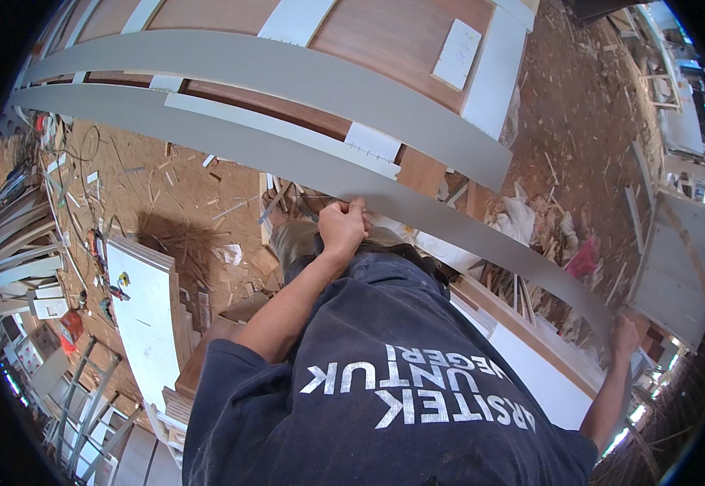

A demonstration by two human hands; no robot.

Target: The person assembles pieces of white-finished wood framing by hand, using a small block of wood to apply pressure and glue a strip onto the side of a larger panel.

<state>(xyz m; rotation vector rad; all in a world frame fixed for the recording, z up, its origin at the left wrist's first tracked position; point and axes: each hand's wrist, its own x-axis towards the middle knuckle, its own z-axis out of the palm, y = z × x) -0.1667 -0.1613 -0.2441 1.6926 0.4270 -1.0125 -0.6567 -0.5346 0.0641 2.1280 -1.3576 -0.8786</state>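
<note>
A long, thin grey strip (pixel 287 150) runs from the far left across in front of me and bends down to the right. At its near edge, in front of my waist, my left hand (pixel 344 228) is closed with the fingertips pinched at that edge. Far out to the right, my right hand (pixel 624 335) is closed around the strip's end. A second grey strip (pixel 385 89) lies beyond it on a large framed panel (pixel 401 40) with brown boards and white crosspieces. A narrow white strip (pixel 279 130) shows along the held strip's far edge.
Wood offcuts and shavings litter the brown floor (pixel 150 178). A stack of white boards (pixel 138 308) stands on the left, with power tools and cables beyond it. Close on my right is a long wooden frame (pixel 522 332). A metal ladder (pixel 85 397) is at lower left.
</note>
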